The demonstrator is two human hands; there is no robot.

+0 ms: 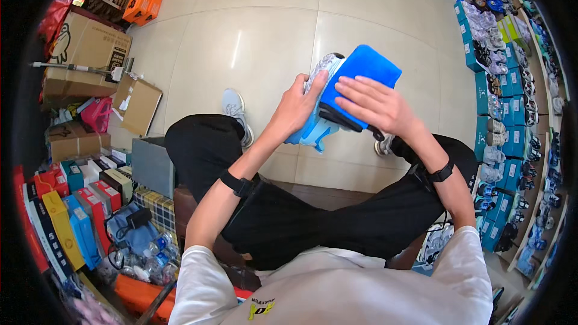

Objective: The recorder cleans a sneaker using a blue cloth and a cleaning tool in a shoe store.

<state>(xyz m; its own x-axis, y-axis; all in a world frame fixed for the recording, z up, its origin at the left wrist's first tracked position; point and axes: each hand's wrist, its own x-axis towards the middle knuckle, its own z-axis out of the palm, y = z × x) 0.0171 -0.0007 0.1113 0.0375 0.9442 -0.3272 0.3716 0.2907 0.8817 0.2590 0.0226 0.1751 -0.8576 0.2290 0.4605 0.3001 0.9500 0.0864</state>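
A light-blue sports shoe [311, 128] with a pale, patterned sole is held above the floor between the knees. My left hand [300, 104] grips the shoe, its thumb on the sole side. My right hand [375, 101] lies with its fingers across a bright blue pad [365, 67] with a black edge and a small black loop. The pad is against the shoe and covers part of it. The right thumb and palm are hidden, so how firmly that hand grips the pad does not show.
Shoe boxes [505, 122] and shoes line shelves at the right. Cardboard boxes [86, 49], an orange box [143, 3] and a grey open box [153, 167] are at the left. Colourful shoe boxes [63, 216] and plastic bottles [158, 253] lie at lower left. Tiled floor [253, 40] lies ahead.
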